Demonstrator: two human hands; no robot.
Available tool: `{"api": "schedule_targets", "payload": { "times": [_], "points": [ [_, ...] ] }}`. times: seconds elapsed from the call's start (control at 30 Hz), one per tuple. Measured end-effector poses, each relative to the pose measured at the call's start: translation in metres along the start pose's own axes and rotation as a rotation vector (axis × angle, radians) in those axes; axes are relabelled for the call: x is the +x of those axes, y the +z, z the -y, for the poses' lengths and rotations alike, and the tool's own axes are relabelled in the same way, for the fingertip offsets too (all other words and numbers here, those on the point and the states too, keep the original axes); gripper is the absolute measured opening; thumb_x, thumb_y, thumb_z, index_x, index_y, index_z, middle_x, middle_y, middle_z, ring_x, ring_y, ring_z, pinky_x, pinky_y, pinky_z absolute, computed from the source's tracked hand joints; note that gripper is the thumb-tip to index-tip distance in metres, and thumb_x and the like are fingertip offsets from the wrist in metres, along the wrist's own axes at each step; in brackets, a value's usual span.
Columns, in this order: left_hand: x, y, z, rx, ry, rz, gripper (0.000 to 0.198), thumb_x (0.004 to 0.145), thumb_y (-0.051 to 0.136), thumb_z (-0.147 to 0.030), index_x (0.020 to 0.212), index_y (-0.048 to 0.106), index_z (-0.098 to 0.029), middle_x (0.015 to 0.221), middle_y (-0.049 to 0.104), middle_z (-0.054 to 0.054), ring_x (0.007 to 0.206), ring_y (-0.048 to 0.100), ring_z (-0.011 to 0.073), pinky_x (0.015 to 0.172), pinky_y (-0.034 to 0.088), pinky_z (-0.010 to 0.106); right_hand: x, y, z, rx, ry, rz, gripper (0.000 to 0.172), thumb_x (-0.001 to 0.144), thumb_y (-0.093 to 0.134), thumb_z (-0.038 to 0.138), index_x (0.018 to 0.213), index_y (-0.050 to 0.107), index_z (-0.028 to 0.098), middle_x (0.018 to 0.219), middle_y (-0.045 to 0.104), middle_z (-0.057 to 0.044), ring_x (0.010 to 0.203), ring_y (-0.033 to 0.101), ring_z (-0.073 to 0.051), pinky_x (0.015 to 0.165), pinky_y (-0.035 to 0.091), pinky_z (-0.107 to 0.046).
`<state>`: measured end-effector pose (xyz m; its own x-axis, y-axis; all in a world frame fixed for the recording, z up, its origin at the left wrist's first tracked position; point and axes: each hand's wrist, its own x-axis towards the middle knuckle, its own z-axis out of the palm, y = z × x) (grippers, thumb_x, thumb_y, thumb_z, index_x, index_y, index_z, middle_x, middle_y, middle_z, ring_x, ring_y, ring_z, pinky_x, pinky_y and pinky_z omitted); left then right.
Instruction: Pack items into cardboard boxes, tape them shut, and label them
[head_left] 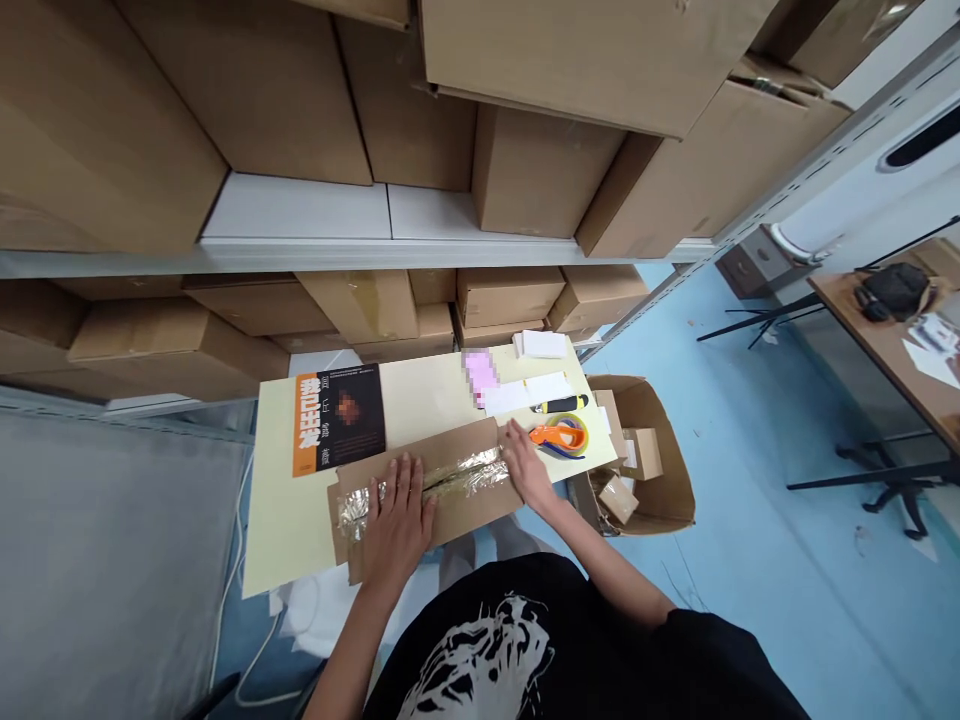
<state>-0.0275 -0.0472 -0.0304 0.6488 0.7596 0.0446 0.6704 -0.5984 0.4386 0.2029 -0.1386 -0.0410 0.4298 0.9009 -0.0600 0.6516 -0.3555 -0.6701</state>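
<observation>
A flattish cardboard box [457, 452] lies at the front edge of the cream table, with shiny clear packing tape [480, 475] running wrinkled along its middle seam. My left hand [397, 520] rests on the box's left part, palm down and fingers spread over the tape. At the box's right end, my right hand [527, 468] lays its stretched fingers against the tape and the edge. Just beyond it sit an orange tape dispenser [555, 436] with a tape roll and a yellow-and-black utility knife [562, 404].
The cream table [281, 530] also bears a black-and-orange printed sheet [341, 418], white papers [529, 392] and a pink, blurred item [480, 372]. An open carton [667, 470] holding small boxes stands right of it. Shelves [300, 210] with large cartons rise behind.
</observation>
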Motion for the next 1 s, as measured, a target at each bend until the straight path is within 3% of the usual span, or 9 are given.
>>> {"api": "schedule_targets", "payload": {
  "times": [0.07, 0.13, 0.27, 0.37, 0.5, 0.63, 0.8, 0.9, 1.0],
  "points": [
    [0.000, 0.000, 0.001, 0.020, 0.008, 0.005, 0.061, 0.091, 0.029, -0.037, 0.147, 0.015, -0.016, 0.153, 0.017, 0.009, 0.141, 0.013, 0.0266, 0.114, 0.006, 0.052, 0.004, -0.014, -0.032, -0.036, 0.083, -0.138, 0.047, 0.095, 0.026, 0.036, 0.139, 0.034, 0.020, 0.134, 0.045, -0.013, 0.123, 0.043, -0.026, 0.102, 0.037, -0.046],
    [0.001, 0.000, 0.001, 0.041, 0.012, 0.002, 0.062, 0.091, 0.029, -0.037, 0.147, 0.015, -0.016, 0.153, 0.018, 0.010, 0.141, 0.012, 0.0267, 0.114, 0.006, 0.052, 0.007, -0.024, -0.067, -0.142, 0.153, -0.189, 0.046, 0.091, 0.035, 0.039, 0.130, 0.043, 0.015, 0.122, 0.051, -0.017, 0.119, 0.044, -0.031, 0.099, 0.036, -0.052],
    [0.001, 0.002, 0.000, 0.105, 0.007, 0.011, 0.062, 0.092, 0.029, -0.037, 0.147, 0.016, -0.014, 0.152, 0.020, 0.011, 0.141, 0.012, 0.0268, 0.114, 0.006, 0.052, 0.004, -0.022, -0.115, -0.265, 0.164, -0.024, 0.050, 0.081, 0.054, 0.047, 0.117, 0.050, 0.014, 0.111, 0.052, -0.019, 0.108, 0.047, -0.036, 0.091, 0.040, -0.054],
    [0.002, 0.002, 0.000, 0.155, 0.003, 0.026, 0.061, 0.092, 0.028, -0.036, 0.147, 0.016, -0.013, 0.152, 0.022, 0.012, 0.141, 0.014, 0.0263, 0.114, 0.007, 0.051, 0.003, -0.014, -0.129, -0.337, 0.142, -0.015, 0.055, 0.078, 0.059, 0.046, 0.120, 0.047, 0.012, 0.115, 0.049, -0.021, 0.110, 0.044, -0.037, 0.093, 0.036, -0.054],
    [0.002, 0.001, -0.001, 0.194, 0.021, 0.021, 0.061, 0.092, 0.028, -0.037, 0.147, 0.017, -0.011, 0.151, 0.023, 0.012, 0.141, 0.014, 0.0261, 0.114, 0.008, 0.051, 0.007, -0.015, -0.140, -0.543, 0.156, -0.021, 0.077, 0.068, 0.069, 0.045, 0.128, 0.039, 0.008, 0.121, 0.047, -0.023, 0.115, 0.039, -0.039, 0.099, 0.027, -0.056],
    [0.002, 0.001, -0.001, 0.213, 0.043, 0.007, 0.061, 0.093, 0.027, -0.038, 0.146, 0.017, -0.011, 0.151, 0.024, 0.012, 0.141, 0.015, 0.0261, 0.114, 0.009, 0.051, 0.013, -0.027, -0.148, -0.603, 0.150, 0.088, 0.066, 0.075, 0.063, 0.041, 0.130, 0.040, 0.011, 0.115, 0.052, -0.020, 0.113, 0.044, -0.036, 0.099, 0.028, -0.054],
    [0.002, 0.002, 0.000, 0.226, 0.051, -0.020, 0.060, 0.093, 0.029, -0.037, 0.147, 0.017, -0.013, 0.150, 0.027, 0.011, 0.140, 0.017, 0.0262, 0.114, 0.011, 0.051, 0.012, -0.062, -0.123, -0.313, 0.085, 0.095, 0.063, 0.076, 0.061, 0.042, 0.129, 0.038, 0.017, 0.115, 0.050, -0.015, 0.111, 0.048, -0.032, 0.093, 0.041, -0.048],
    [0.001, 0.001, -0.002, 0.224, 0.045, -0.030, 0.061, 0.092, 0.031, -0.037, 0.147, 0.017, -0.013, 0.150, 0.028, 0.011, 0.140, 0.018, 0.0261, 0.114, 0.012, 0.050, 0.007, -0.096, -0.073, -0.130, -0.054, 0.133, 0.066, 0.075, 0.061, 0.045, 0.132, 0.035, 0.023, 0.116, 0.048, -0.012, 0.112, 0.047, -0.030, 0.089, 0.045, -0.046],
    [0.000, 0.000, -0.004, 0.230, 0.038, -0.025, 0.062, 0.092, 0.032, -0.035, 0.147, 0.015, -0.011, 0.150, 0.027, 0.012, 0.140, 0.018, 0.0254, 0.114, 0.012, 0.049, 0.003, -0.123, -0.010, -0.018, -0.160, 0.259, 0.069, 0.074, 0.063, 0.048, 0.134, 0.035, 0.027, 0.118, 0.047, -0.010, 0.110, 0.049, -0.029, 0.091, 0.045, -0.045]
  ]
}}
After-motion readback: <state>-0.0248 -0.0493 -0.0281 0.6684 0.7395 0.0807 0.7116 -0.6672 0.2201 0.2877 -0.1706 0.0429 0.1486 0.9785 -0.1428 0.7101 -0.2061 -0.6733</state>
